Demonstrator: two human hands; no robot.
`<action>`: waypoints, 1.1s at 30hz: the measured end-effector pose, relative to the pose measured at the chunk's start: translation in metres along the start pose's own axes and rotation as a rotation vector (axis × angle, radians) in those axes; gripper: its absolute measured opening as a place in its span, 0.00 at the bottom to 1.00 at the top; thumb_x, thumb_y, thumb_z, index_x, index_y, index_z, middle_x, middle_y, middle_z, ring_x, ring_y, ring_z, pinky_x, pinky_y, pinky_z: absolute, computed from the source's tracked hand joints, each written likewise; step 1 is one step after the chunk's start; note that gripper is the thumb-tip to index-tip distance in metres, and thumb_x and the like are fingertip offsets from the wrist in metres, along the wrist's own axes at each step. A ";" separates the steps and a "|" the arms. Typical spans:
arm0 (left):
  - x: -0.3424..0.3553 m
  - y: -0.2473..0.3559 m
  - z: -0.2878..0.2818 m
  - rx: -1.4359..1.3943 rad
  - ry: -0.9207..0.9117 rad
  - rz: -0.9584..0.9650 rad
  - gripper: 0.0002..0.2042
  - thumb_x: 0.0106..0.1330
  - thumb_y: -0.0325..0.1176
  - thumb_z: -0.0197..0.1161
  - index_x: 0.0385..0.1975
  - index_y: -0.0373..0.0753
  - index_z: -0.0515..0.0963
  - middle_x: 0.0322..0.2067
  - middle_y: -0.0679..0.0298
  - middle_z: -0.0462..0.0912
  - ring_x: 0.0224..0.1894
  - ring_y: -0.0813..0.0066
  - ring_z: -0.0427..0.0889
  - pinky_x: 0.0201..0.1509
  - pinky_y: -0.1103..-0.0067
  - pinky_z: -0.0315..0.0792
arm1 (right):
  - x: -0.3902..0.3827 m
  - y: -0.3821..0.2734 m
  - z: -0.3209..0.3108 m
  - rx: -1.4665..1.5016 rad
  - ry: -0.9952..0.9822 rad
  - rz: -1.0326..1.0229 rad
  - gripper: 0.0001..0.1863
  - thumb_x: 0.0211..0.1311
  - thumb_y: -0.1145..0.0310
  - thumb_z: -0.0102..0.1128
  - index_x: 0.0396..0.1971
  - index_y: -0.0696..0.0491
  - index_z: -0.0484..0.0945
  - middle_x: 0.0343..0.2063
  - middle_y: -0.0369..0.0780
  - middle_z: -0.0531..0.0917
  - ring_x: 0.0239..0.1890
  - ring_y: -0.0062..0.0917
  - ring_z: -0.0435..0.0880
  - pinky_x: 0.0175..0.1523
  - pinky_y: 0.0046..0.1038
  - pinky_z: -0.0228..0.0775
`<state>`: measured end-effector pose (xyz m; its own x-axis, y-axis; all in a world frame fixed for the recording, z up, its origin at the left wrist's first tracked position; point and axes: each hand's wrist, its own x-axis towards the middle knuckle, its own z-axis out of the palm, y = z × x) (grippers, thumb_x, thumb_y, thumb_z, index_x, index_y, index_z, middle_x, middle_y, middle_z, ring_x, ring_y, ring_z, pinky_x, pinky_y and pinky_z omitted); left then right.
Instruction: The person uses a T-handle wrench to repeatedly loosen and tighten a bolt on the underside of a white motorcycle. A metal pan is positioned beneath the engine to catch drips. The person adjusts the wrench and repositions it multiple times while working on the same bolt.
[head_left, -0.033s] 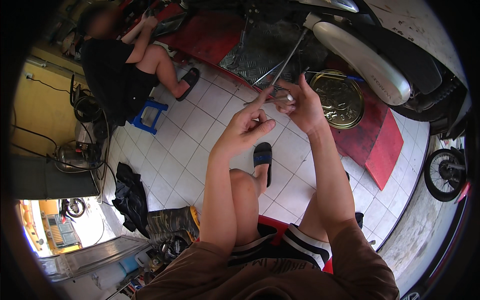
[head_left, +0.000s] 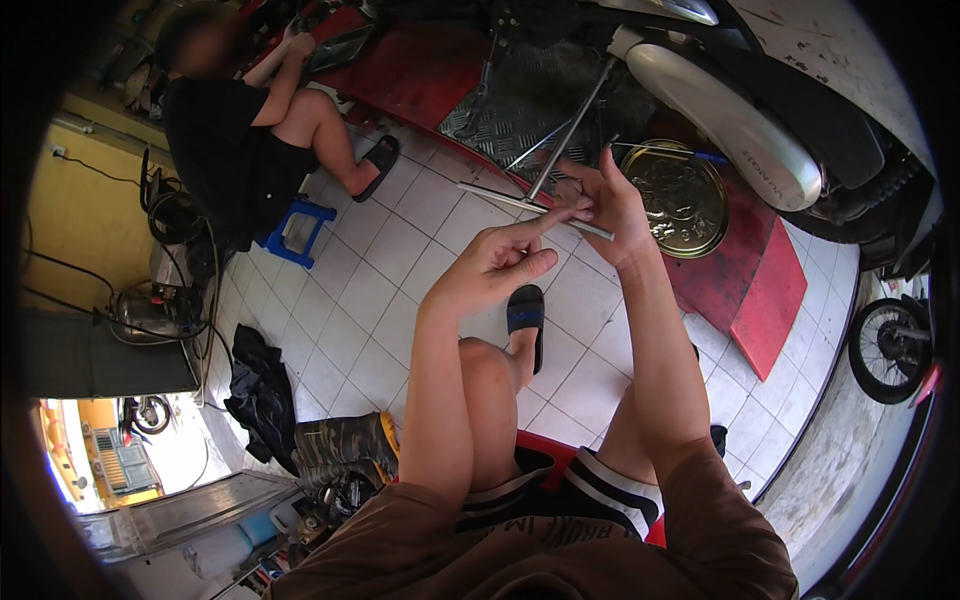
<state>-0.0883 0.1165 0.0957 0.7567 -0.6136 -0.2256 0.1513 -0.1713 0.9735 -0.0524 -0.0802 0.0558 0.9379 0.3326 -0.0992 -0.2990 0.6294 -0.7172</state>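
Note:
A long metal T-handle wrench (head_left: 575, 130) slants from the motorcycle's underside toward me, its crossbar (head_left: 497, 195) between my hands. My left hand (head_left: 493, 268) stretches its index finger along the crossbar, the tip close to my right fingers; its other fingers are loosely curled and it grips nothing. My right hand (head_left: 615, 215) is beside the shaft, thumb raised and fingers loosely bent around the wrench; part of that contact is hidden. The motorcycle's silver exhaust cover (head_left: 725, 125) lies beyond. A round metal tray (head_left: 720, 215) of small parts sits right of my right hand.
A blue-handled screwdriver (head_left: 708, 156) lies across the tray's far rim. The red lift platform (head_left: 755, 300) slopes down at right. Another person (head_left: 215, 120) sits on a blue stool (head_left: 300, 230) at far left. Black cloth (head_left: 258, 390) and camouflage boots (head_left: 345, 440) lie left of my legs.
The crossbar has turned and now slants across between my hands. My left index finger has swung down and right toward my right fingers. My right hand stays nearly in place.

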 end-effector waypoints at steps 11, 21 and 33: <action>-0.003 0.014 0.004 -0.063 0.013 0.007 0.27 0.68 0.37 0.59 0.66 0.43 0.62 0.18 0.74 0.66 0.20 0.88 0.62 0.25 0.88 0.58 | -0.003 -0.006 -0.010 0.075 -0.076 0.023 0.47 0.65 0.34 0.38 0.63 0.66 0.60 0.19 0.27 0.52 0.22 0.16 0.50 0.30 0.20 0.45; 0.000 0.009 0.007 0.115 0.190 0.064 0.30 0.67 0.36 0.61 0.67 0.36 0.59 0.21 0.66 0.74 0.22 0.85 0.68 0.27 0.85 0.65 | -0.003 -0.005 -0.005 0.095 -0.022 0.039 0.48 0.64 0.33 0.41 0.64 0.65 0.58 0.19 0.28 0.52 0.22 0.16 0.50 0.30 0.21 0.45; 0.002 0.002 0.001 0.070 -0.068 0.013 0.35 0.66 0.43 0.62 0.66 0.29 0.56 0.23 0.62 0.79 0.23 0.79 0.74 0.29 0.81 0.70 | -0.001 -0.005 -0.012 0.106 -0.066 0.030 0.36 0.66 0.35 0.40 0.43 0.59 0.69 0.19 0.28 0.52 0.22 0.16 0.49 0.29 0.20 0.42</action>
<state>-0.0873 0.1145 0.0975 0.7130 -0.6666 -0.2174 0.0951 -0.2152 0.9719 -0.0495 -0.0919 0.0515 0.9154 0.3962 -0.0713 -0.3473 0.6879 -0.6373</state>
